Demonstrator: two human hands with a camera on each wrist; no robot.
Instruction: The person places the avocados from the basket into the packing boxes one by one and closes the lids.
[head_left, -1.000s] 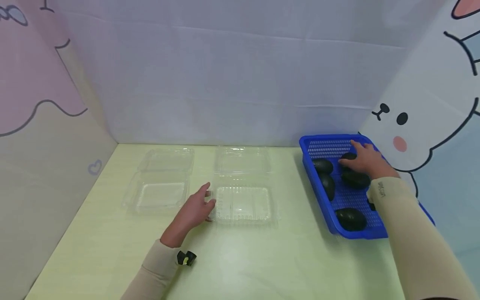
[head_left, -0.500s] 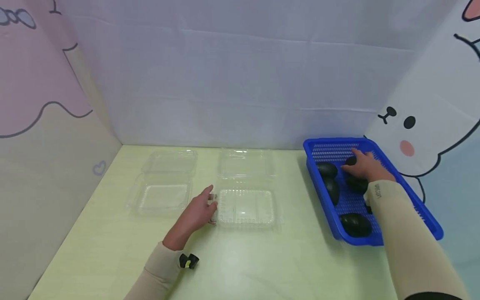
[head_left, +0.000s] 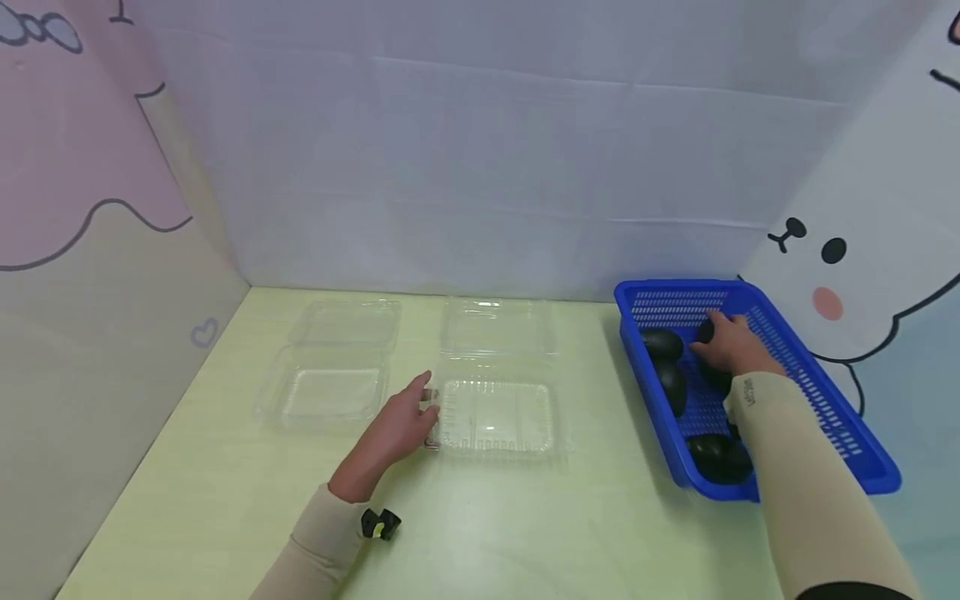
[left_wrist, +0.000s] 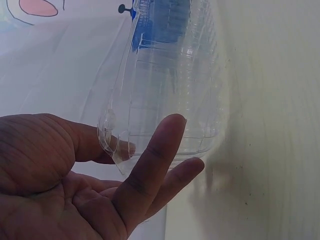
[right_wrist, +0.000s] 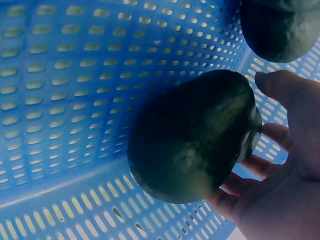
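In the head view my left hand (head_left: 399, 427) is at the left edge of a clear plastic clamshell container (head_left: 495, 417), lid laid back. The left wrist view shows the thumb and fingers holding the container's edge (left_wrist: 107, 135), two fingers stretched out on the near side. My right hand (head_left: 738, 346) reaches into the blue basket (head_left: 636, 400) at the right. It grips a dark green avocado (right_wrist: 192, 140), with the thumb tip at one side and the fingers along the other. In the head view the hand covers much of that avocado (head_left: 706, 331).
A second clear clamshell container (head_left: 333, 392) lies open to the left. Other avocados lie in the basket, two along its left wall (head_left: 669, 385) and one near the front (head_left: 720, 458). A white cloth backdrop (head_left: 450, 167) rises behind the pale table (head_left: 495, 533).
My right hand has lowered and closed its fingers in on the avocado. My left hand stays at the container's edge. The head view has shifted slightly.
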